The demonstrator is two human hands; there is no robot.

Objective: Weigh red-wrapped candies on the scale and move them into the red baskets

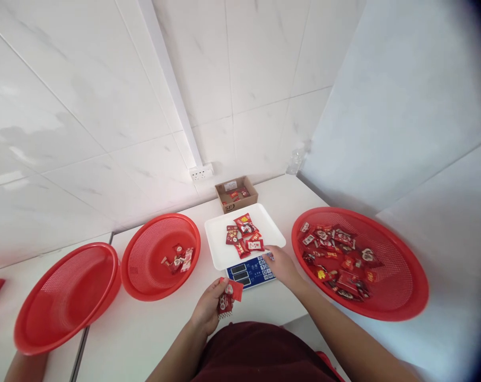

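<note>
My left hand [208, 305] is closed around a few small red snack packets [225, 301], held in front of my body, low and left of the scale. My right hand [280, 263] reaches over the front right edge of the white tray [220, 254] with fingers stretched out and a little apart. Its fingertips are beside a small red-and-white packet [255, 244] on the tray; I see nothing held in them. Several more red packets [246, 225] lie on the tray. Under it shows the blue keypad and display panel of a digital scale [248, 271].
A red basket [417, 281] with many red packets stands on the right. Left of the scale is a red basket [132, 286] with several packets, then another red basket [65, 297]. A cardboard box [240, 204] with packets sits behind the tray. Another person's arm [27, 367] shows lower left.
</note>
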